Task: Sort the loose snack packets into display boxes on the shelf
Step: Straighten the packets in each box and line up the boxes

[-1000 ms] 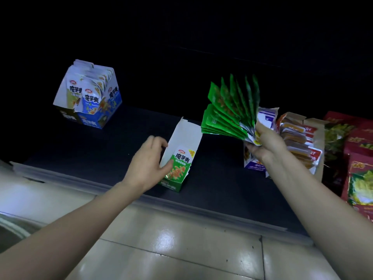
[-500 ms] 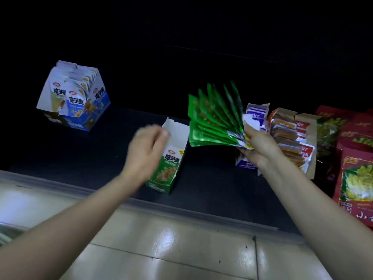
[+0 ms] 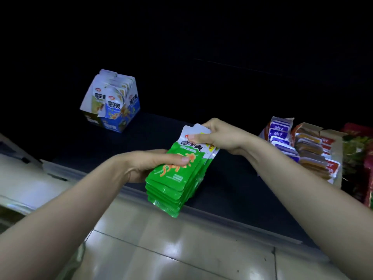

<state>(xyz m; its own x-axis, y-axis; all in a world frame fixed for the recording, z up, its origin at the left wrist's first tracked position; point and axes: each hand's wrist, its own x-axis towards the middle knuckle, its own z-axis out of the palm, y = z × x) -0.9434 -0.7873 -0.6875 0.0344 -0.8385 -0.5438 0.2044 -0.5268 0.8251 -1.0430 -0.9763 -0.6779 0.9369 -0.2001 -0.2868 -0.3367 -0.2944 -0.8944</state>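
Hands: left hand [image 3: 153, 164] + right hand [image 3: 218, 136] both grip the green packets [image 3: 173, 184], stacked, centre frame over the shelf [image 3: 232, 188] edge. Blue box [image 3: 113, 104] at 10 o'clock looks full; greens not boxed yet imo.

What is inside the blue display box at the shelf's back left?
The blue display box holds upright white-and-blue snack packets, with their tops above its rim. Their lower ends, the box floor and the exact count are hidden by the box walls and the front packets.
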